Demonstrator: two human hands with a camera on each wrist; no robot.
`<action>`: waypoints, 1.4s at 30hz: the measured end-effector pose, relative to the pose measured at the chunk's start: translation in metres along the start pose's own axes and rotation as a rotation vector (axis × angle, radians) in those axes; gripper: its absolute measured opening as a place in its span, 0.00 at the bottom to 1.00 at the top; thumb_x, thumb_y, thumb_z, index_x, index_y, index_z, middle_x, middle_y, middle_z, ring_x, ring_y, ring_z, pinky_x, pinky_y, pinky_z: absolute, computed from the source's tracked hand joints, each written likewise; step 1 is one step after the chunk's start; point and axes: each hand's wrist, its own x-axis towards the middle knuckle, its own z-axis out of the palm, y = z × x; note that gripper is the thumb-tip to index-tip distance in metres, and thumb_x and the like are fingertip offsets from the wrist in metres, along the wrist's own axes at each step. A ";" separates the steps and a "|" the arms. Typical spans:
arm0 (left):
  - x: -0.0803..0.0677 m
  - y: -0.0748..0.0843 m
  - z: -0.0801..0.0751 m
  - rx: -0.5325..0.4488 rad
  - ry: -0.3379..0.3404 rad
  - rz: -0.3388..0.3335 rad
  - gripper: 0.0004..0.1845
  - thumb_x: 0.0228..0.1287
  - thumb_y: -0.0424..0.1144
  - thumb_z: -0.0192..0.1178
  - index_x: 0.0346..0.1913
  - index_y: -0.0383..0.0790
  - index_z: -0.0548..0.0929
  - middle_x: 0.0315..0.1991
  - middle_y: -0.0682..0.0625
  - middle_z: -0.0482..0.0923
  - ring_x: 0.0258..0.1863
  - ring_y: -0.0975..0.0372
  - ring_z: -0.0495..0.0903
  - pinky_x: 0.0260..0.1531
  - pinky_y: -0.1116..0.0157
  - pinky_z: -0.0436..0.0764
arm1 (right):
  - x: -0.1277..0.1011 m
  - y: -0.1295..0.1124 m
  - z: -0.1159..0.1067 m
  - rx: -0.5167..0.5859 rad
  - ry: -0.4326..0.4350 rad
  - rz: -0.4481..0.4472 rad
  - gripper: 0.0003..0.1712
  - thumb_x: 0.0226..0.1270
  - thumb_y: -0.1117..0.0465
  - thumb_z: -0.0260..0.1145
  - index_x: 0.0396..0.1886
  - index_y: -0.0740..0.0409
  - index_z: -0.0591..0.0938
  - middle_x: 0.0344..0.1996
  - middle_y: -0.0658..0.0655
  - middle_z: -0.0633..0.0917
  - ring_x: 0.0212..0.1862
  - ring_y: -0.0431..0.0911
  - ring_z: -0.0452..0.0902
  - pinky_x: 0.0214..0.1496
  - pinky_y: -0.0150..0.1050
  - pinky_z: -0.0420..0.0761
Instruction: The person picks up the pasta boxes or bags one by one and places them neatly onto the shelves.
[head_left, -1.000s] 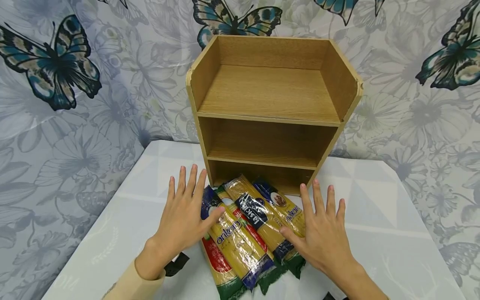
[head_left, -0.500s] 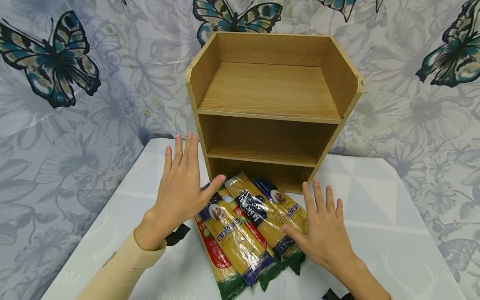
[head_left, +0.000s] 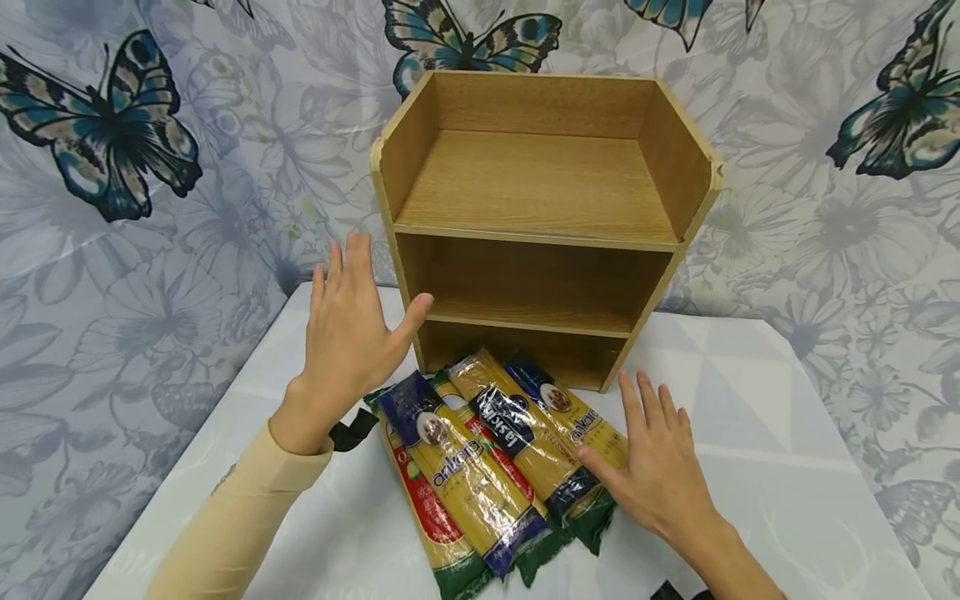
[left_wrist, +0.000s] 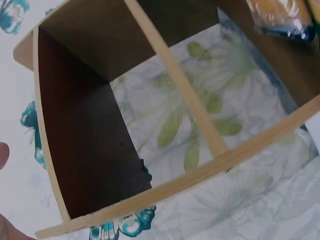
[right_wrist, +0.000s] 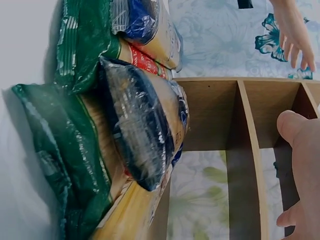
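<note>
Several packs of spaghetti lie in an overlapping pile before a small wooden shelf unit (head_left: 540, 187). On top is a blue-ended pack marked "ankara" (head_left: 465, 475). A dark-labelled pack (head_left: 517, 425) lies in the middle, another blue-ended pack (head_left: 588, 421) on the right, and a red-labelled, green-ended pack (head_left: 431, 508) underneath at left. My left hand (head_left: 348, 333) is raised beside the unit's left side, fingers straight, thumb spread, holding nothing. My right hand (head_left: 663, 467) stretches out at the pile's right, its thumb overlapping the right pack's edge in the head view.
The unit stands at the back of a white table (head_left: 750, 467); patterned cloth shows through its back in the left wrist view. Butterfly-printed cloth (head_left: 225, 275) hangs behind and to the left. Black straps (head_left: 352, 431) circle the wrists.
My left hand has risen away from the packs, up and to the left. The top pack's far end and the red-labelled pack have shifted left. My right hand has moved slightly right.
</note>
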 end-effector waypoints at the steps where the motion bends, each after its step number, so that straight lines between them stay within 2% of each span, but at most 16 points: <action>1: 0.003 -0.001 -0.001 -0.011 0.012 0.002 0.53 0.70 0.68 0.53 0.81 0.32 0.48 0.79 0.35 0.51 0.78 0.39 0.47 0.75 0.41 0.43 | 0.000 0.001 0.000 0.009 -0.003 0.003 0.64 0.60 0.34 0.71 0.84 0.54 0.46 0.77 0.73 0.56 0.73 0.76 0.50 0.65 0.79 0.53; 5: 0.017 -0.004 -0.001 -0.077 0.108 0.056 0.48 0.70 0.61 0.58 0.77 0.27 0.57 0.72 0.30 0.63 0.74 0.37 0.58 0.73 0.41 0.55 | -0.002 0.003 0.001 0.041 -0.014 0.017 0.63 0.61 0.36 0.71 0.84 0.56 0.47 0.77 0.72 0.56 0.74 0.75 0.49 0.66 0.77 0.53; 9: 0.027 -0.006 0.004 -0.143 0.237 0.116 0.40 0.69 0.51 0.63 0.70 0.22 0.65 0.62 0.28 0.74 0.62 0.35 0.71 0.61 0.40 0.71 | -0.002 0.004 0.002 0.059 -0.022 0.027 0.62 0.62 0.37 0.71 0.82 0.60 0.50 0.76 0.72 0.58 0.74 0.76 0.49 0.67 0.76 0.54; 12: 0.033 -0.008 0.007 -0.175 0.297 0.132 0.38 0.68 0.47 0.64 0.67 0.20 0.67 0.56 0.29 0.77 0.53 0.36 0.73 0.51 0.41 0.74 | -0.002 0.005 0.003 0.054 -0.030 0.038 0.61 0.62 0.36 0.71 0.82 0.63 0.52 0.75 0.73 0.60 0.73 0.76 0.50 0.67 0.76 0.54; 14: 0.037 -0.010 0.009 -0.192 0.314 0.133 0.37 0.68 0.47 0.64 0.67 0.20 0.67 0.54 0.29 0.77 0.51 0.36 0.73 0.51 0.42 0.74 | -0.003 0.006 0.004 0.044 -0.038 0.046 0.60 0.63 0.36 0.70 0.81 0.63 0.53 0.74 0.74 0.61 0.72 0.76 0.51 0.67 0.76 0.54; 18: 0.044 -0.014 0.010 -0.236 0.303 0.113 0.37 0.69 0.49 0.63 0.67 0.20 0.68 0.56 0.29 0.76 0.56 0.38 0.74 0.57 0.43 0.72 | -0.004 0.010 0.006 0.030 -0.056 0.048 0.59 0.65 0.36 0.69 0.80 0.66 0.55 0.72 0.75 0.63 0.71 0.76 0.54 0.68 0.73 0.56; 22: 0.051 -0.018 0.010 -0.328 0.278 0.076 0.35 0.71 0.49 0.60 0.67 0.22 0.69 0.61 0.31 0.75 0.61 0.42 0.74 0.62 0.46 0.72 | -0.006 0.015 0.009 0.038 -0.071 0.052 0.56 0.67 0.36 0.68 0.79 0.67 0.57 0.69 0.76 0.67 0.69 0.76 0.59 0.68 0.70 0.60; 27: 0.061 -0.021 0.011 -0.486 0.277 0.070 0.31 0.72 0.47 0.58 0.67 0.26 0.71 0.61 0.36 0.77 0.61 0.48 0.77 0.60 0.54 0.77 | -0.006 0.021 0.013 0.085 -0.110 0.104 0.53 0.70 0.37 0.66 0.79 0.67 0.57 0.64 0.78 0.71 0.63 0.74 0.68 0.59 0.71 0.71; 33: 0.071 -0.018 0.011 -0.670 0.238 0.029 0.28 0.72 0.45 0.60 0.67 0.31 0.73 0.57 0.40 0.79 0.58 0.56 0.79 0.61 0.61 0.77 | -0.006 0.031 0.020 0.136 -0.189 0.182 0.49 0.74 0.38 0.60 0.78 0.69 0.59 0.62 0.79 0.74 0.62 0.74 0.71 0.56 0.71 0.74; 42: 0.083 -0.013 0.014 -0.772 0.208 -0.051 0.27 0.70 0.40 0.63 0.68 0.32 0.74 0.58 0.41 0.80 0.58 0.57 0.80 0.57 0.62 0.80 | -0.010 0.042 0.028 0.093 -0.323 0.265 0.47 0.72 0.40 0.63 0.74 0.72 0.65 0.60 0.78 0.76 0.60 0.73 0.73 0.56 0.68 0.75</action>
